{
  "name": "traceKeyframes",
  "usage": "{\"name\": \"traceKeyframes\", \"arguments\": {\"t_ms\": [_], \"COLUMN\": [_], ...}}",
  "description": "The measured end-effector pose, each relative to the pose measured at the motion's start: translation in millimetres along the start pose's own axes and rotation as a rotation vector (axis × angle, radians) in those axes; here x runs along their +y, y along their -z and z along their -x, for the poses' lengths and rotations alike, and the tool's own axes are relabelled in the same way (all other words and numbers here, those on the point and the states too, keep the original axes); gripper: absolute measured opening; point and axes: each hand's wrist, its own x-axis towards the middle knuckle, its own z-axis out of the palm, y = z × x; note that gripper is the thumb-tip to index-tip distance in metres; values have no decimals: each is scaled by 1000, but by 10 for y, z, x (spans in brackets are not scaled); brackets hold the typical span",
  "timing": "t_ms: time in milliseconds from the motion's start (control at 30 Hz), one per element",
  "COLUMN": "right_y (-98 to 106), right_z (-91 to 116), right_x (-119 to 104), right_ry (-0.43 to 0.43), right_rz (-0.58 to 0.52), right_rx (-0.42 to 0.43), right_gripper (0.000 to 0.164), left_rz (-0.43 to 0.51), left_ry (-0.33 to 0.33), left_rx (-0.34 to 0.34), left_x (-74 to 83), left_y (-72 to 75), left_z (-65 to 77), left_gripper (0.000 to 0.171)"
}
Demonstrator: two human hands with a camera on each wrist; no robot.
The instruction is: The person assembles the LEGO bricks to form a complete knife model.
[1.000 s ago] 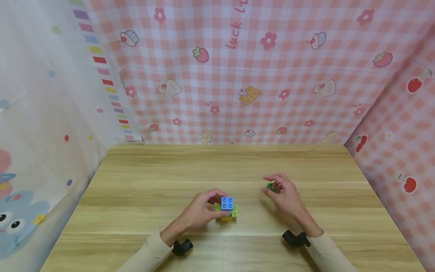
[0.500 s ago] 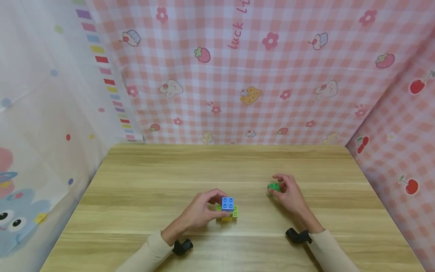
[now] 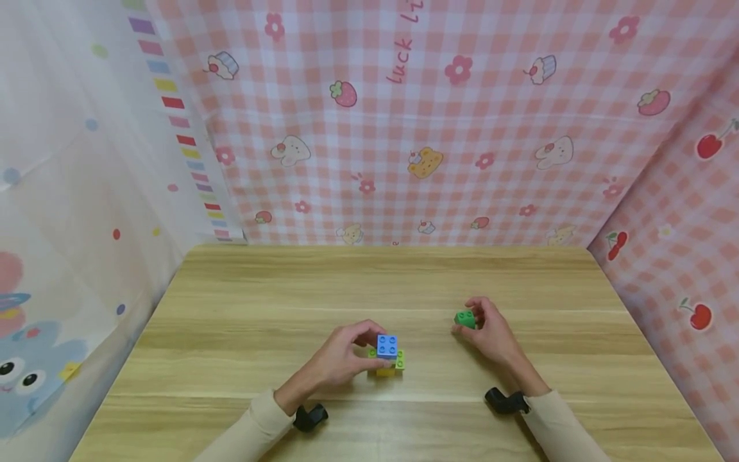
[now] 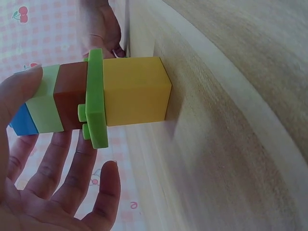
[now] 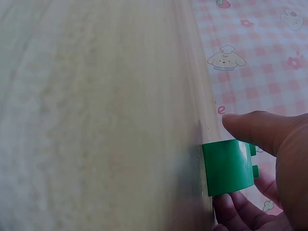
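My left hand [image 3: 343,356] grips a stack of toy building bricks. In the left wrist view, the stack has a blue brick [image 4: 23,121], a pale green brick [image 4: 45,103], a brown brick [image 4: 72,94], a lime green flat brick [image 4: 96,101] and, lowest, a yellow brick [image 4: 137,91]. The thumb lies against the pale green brick, with fingers on the opposite side. To the right, my right hand [image 3: 493,330] is around a green brick [image 5: 228,166] standing on the table, studs up. Its thumb is apart from the brick; the other fingertips are close to the opposite side.
The wooden table [image 3: 323,276] stretches around both hands. A pink checked cloth [image 3: 375,128] hangs behind it, with a white curtain [image 3: 86,160] on the left. Black wrist mounts [image 3: 310,418] sit below both wrists.
The right hand has shifted slightly right, and more of the green brick shows between its fingers than one second ago. The left hand and its stack stay in place.
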Motion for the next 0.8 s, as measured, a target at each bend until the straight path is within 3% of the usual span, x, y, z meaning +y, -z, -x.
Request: {"name": "traceKeyframes", "arguments": {"t_ms": [467,800], "right_y": [26,9], "right_z": [29,37], "right_x": [15,24], "right_ry": [-49,-7], "right_rz": [23,34], "right_rx": [-8,-2], "right_gripper": [47,46], "left_rz": [3,27], "left_ry": [-13,-5], "left_rx": [-10,-15], "left_x": [30,44], "left_y": [14,-13], "left_z": [-23,-65], "left_gripper": [36,33]}}
